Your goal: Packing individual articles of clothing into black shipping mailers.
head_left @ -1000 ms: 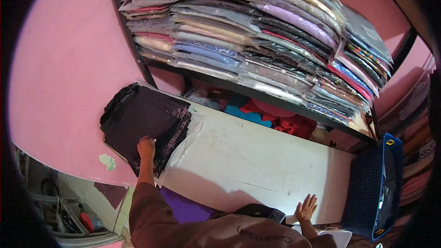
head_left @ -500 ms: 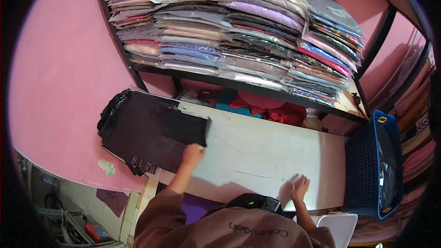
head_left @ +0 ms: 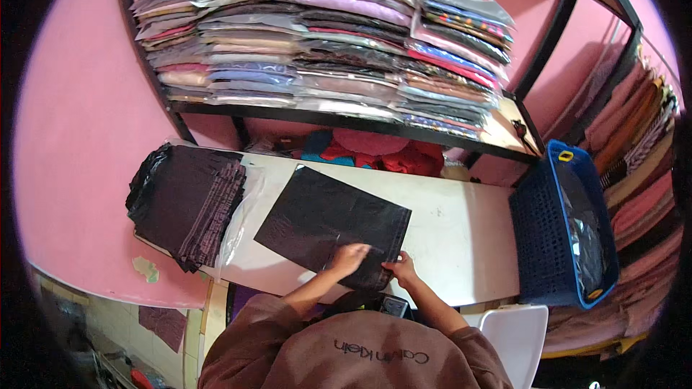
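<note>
A flat black plastic mailing bag [head_left: 331, 216] lies aslant on the white table [head_left: 461, 238] in front of me. My right hand [head_left: 402, 268] pinches its near right edge between thumb and fingers. Over the bag's near part is my left hand [head_left: 351, 259], close beside the right; its fingers are smeared by motion, so their grip is unclear. Farther left rests a pile of the same black bags [head_left: 187, 194], their edges fanned out toward the right.
Beyond the table, a black-framed shelf [head_left: 346, 119] carries stacks of folded clothes in clear bags [head_left: 346, 43]. A blue basket [head_left: 544, 230] with dark plastic packages stands at the right, near hanging garments [head_left: 634, 144]. A white chair [head_left: 513, 331] is at the table's near right.
The black bag has come away from the pile and moved right, in front of me. My right hand has moved left from the bare table to its edge. The whole view has shifted.
</note>
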The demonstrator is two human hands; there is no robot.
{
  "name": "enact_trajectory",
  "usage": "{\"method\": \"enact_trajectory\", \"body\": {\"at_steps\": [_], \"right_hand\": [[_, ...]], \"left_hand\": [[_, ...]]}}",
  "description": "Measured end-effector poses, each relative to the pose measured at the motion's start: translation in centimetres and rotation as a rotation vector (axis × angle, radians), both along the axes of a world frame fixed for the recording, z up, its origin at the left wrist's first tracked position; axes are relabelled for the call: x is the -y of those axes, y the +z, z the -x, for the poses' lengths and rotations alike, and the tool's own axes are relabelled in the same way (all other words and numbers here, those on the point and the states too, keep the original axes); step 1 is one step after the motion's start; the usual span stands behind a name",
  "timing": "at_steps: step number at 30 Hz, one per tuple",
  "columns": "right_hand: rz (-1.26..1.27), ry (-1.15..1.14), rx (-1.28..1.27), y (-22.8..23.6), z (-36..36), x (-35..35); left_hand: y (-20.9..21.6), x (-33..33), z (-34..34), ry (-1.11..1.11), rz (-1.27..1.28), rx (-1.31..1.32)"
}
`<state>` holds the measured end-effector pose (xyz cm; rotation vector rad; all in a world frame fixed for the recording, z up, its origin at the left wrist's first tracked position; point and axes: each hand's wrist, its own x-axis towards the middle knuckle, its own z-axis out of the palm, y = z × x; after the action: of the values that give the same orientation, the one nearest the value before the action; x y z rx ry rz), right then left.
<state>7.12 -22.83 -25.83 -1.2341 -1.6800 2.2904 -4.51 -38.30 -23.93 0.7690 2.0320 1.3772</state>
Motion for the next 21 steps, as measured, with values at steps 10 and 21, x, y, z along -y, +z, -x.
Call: {"method": "enact_trajectory", "body": {"at_steps": [10, 21], "right_hand": [[-0.890, -0.150, 0.204, 2.0, -5.1, -6.1], [-1.463, 0.525, 0.059, 0.4, -8.1, -4.9]], "left_hand": [[-0.7, 9.3, 0.8, 0.028, 0.428, -0.619], [-0.6, 6.7, -2.8, 0.162, 0.277, -0.426]]}}
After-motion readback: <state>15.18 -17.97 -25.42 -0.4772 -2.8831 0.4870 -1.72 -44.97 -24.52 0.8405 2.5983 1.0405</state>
